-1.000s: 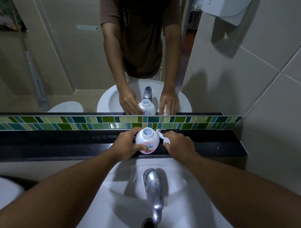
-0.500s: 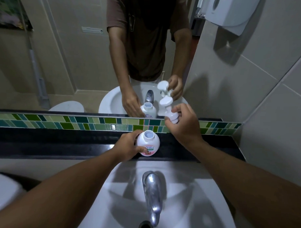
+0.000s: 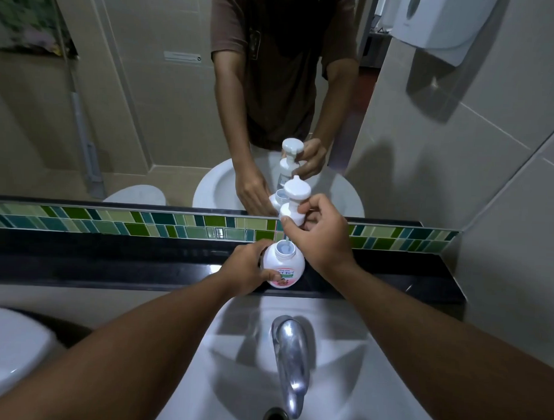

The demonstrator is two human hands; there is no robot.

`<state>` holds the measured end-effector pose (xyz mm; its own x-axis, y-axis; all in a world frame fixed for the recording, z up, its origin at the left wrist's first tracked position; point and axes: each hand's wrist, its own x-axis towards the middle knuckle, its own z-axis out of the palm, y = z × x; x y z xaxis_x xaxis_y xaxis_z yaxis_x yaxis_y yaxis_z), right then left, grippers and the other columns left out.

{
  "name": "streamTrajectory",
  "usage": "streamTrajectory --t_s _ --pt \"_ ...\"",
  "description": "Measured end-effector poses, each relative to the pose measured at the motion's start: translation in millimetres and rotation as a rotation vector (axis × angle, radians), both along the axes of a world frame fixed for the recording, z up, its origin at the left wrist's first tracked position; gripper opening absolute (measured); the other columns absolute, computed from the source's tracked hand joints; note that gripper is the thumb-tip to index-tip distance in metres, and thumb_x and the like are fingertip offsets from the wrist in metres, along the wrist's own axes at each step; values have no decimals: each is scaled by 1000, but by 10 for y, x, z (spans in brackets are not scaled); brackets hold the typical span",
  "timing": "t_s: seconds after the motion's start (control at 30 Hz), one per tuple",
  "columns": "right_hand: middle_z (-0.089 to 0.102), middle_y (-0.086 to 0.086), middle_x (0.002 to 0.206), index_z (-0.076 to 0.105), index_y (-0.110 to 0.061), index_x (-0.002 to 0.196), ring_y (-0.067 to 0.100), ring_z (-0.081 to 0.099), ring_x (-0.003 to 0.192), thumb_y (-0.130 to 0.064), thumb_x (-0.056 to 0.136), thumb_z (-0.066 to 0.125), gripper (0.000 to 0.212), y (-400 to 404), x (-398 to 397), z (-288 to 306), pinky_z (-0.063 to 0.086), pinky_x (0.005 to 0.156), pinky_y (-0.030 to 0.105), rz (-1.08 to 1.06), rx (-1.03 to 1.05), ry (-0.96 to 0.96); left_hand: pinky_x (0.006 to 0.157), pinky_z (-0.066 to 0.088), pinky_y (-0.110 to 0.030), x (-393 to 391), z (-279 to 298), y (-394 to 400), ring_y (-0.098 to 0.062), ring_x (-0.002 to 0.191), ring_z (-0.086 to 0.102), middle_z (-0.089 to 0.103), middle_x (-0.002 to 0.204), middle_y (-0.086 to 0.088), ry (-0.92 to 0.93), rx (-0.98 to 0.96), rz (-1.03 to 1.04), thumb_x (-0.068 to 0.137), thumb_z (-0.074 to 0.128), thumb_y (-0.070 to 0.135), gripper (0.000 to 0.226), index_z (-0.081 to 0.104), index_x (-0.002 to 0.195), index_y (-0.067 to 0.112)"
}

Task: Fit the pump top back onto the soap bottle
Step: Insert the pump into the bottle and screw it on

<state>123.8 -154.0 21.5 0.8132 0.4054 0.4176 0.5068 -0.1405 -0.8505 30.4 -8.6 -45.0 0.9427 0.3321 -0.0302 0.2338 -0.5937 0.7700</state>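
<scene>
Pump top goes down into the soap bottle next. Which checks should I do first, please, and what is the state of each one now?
1. Soap bottle upright on the black ledge: ok.
2. Left hand steadies the bottle body: ok.
3. Bottle mouth open and unobstructed: ok.
4. Right hand has a firm grip on the pump top: ok.
5. Pump top directly over the mouth: not ok; it sits above and slightly behind.
6. Dip tube straight and aimed into the mouth: cannot tell; only a thin trace shows below the collar.
</scene>
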Motion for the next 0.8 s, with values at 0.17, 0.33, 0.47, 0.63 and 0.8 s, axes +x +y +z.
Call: streamTrajectory --t_s 0.17,0.33,0.47,0.63,0.8 --pt "66 9 71 52 -25 80 34 66 68 -33 70 83 33 -22 -32 -286 59 66 54 -4 -50 43 94 53 -33 -11 -8 2 -17 104 68 73 117 0 -10 -3 4 68 93 19 66 63 127 19" --pt "73 -1 92 60 -23 99 19 71 83 -20 71 87 40 -65 -109 -504 61 78 43 39 -61 93 95 53 -34 -9 -17 -3 -18 105 67 73 119 -2 -21 12 -3 71 92 19 64 62 127 19" --pt "73 -6 99 68 -18 113 8 68 91 -16 74 87 43 -93 -149 -562 54 79 20 27 -120 33 96 53 -37 -24 -33 4 -20 106 67 73 120 -2 -34 18 -7 71 92 21 63 63 127 20" --pt "63 3 92 73 -7 97 13 59 83 -19 71 89 33 -23 -128 -647 45 74 22 -15 -186 15 96 53 -36 -20 -43 8 -19 103 68 74 117 -2 -46 22 -2 71 92 21 63 63 127 20" --pt "58 4 97 62 -12 97 20 58 88 -33 56 98 58 130 -180 -660 49 75 31 -116 -180 84 92 54 -36 -28 -54 3 -18 98 68 75 109 3 -52 17 1 72 91 16 54 67 120 22"
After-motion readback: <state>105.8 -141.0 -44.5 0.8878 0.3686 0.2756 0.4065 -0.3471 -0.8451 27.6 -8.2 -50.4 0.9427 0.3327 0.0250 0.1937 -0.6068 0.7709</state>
